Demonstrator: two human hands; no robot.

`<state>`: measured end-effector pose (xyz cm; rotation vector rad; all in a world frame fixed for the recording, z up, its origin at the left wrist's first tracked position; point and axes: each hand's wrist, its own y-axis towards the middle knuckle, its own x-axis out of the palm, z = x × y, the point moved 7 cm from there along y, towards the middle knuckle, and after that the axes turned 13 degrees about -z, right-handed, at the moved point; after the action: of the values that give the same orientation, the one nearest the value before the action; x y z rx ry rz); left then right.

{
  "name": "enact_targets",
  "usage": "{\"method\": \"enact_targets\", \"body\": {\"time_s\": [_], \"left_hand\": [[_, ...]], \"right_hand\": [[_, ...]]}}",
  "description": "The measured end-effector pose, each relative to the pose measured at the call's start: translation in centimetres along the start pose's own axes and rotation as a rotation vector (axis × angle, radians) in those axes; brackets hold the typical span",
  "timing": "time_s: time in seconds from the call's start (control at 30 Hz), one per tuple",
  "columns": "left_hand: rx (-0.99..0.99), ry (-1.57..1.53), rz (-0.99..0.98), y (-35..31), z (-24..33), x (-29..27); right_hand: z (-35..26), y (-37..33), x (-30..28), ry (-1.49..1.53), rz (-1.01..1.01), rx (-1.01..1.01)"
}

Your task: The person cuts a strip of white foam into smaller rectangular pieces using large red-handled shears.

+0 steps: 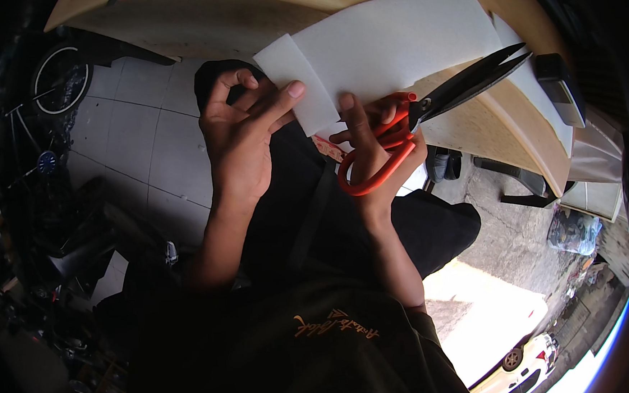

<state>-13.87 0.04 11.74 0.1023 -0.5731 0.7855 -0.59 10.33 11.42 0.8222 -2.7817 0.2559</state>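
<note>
My left hand (pixel 242 139) pinches a small white rectangular piece (pixel 298 89), one digit lying on its face and others behind it; the index finger is bent up. The piece looks like thin foam or thick paper. In my right hand (pixel 373 153) are large scissors (pixel 435 106) with orange handles and dark blades. The handles hang round the hand, and the slightly parted blades point up and right. My right thumb is beside the small piece's lower right edge. Behind both hands, a large white sheet (pixel 398 36) lies on the wooden table.
The pale wooden table (pixel 527 133) has a curved edge on the right. A dark box-like object (pixel 561 89) sits on the sheet's right end. Below are my dark-clothed legs, tiled floor (pixel 130 128) and footwear (pixel 444 165). A wheel (pixel 62 81) stands at left.
</note>
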Motion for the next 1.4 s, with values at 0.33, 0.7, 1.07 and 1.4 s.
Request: {"method": "enact_targets", "body": {"time_s": [0.33, 0.7, 1.07, 1.4], "left_hand": [[0.06, 0.203, 0.011, -0.8, 0.7, 0.9], [0.013, 0.221, -0.066, -0.9, 0.4, 1.6], [0.076, 0.229, -0.091, -0.5, 1.0, 1.3], [0.037, 0.187, -0.075, -0.9, 0.3, 1.8]], "right_hand": [[-0.1, -0.1, -0.1, 0.005, 0.008, -0.009], [-0.3, -0.1, 0.2, 0.087, -0.014, -0.015], [-0.7, -7.3, -5.8, -0.288, -0.429, 0.36], [-0.7, -8.4, -7.3, -0.577, -0.586, 0.432]]}}
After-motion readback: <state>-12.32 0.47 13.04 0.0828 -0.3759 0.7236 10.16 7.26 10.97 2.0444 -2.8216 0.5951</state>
